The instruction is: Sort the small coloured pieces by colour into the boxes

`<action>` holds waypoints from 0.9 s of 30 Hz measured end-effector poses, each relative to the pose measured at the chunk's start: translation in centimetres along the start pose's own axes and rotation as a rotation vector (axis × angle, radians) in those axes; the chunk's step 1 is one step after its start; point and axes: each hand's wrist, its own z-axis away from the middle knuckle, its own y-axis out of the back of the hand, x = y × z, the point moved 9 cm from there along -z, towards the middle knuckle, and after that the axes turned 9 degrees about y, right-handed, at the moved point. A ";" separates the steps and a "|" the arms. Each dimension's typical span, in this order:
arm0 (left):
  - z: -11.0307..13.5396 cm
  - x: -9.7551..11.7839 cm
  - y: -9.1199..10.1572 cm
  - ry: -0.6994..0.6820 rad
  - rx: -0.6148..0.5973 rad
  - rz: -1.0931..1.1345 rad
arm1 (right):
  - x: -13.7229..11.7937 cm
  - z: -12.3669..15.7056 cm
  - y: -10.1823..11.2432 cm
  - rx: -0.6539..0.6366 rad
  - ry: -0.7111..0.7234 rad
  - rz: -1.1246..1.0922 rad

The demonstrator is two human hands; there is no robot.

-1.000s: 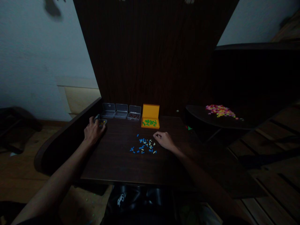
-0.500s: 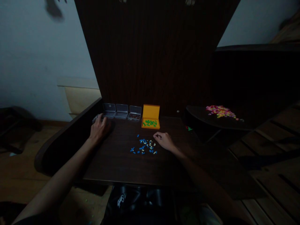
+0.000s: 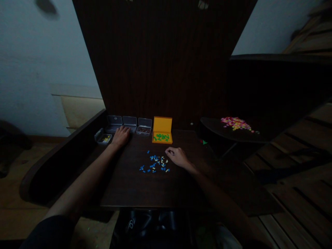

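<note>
On a dark wooden table point(image 3: 145, 188) lies a loose scatter of small blue and pale beads point(image 3: 155, 164). My right hand point(image 3: 176, 156) rests just right of the scatter, fingers curled in, nothing visible in them. My left hand point(image 3: 120, 136) lies at the back of the table beside a row of clear plastic boxes point(image 3: 129, 123), fingers stretched forward toward them. A small open clear box with yellow bits point(image 3: 103, 138) sits left of that hand, apart from it. An open orange box point(image 3: 162, 132) holds green beads.
A raised dark rail point(image 3: 64, 152) borders the table's left side. A dark panel point(image 3: 160, 58) stands behind the boxes. To the right, a lower round dark surface point(image 3: 220, 133) carries a pile of pink and yellow beads point(image 3: 234, 123). Wooden floor planks lie at the far right.
My left hand let go of the small clear box with yellow bits, left it at the table's left edge, and moved right toward the clear boxes. The right hand stayed put.
</note>
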 end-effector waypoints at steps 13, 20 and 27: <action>1.0 1.1 1.3 -0.077 -0.022 0.072 | 0.1 0.0 -0.1 -0.009 -0.006 0.042; 2.7 2.1 4.1 -0.068 0.123 0.192 | -0.2 -0.2 0.3 0.026 0.008 -0.010; 4.4 8.0 6.8 -0.331 0.175 0.298 | 0.6 -0.3 1.2 0.182 -0.058 -0.255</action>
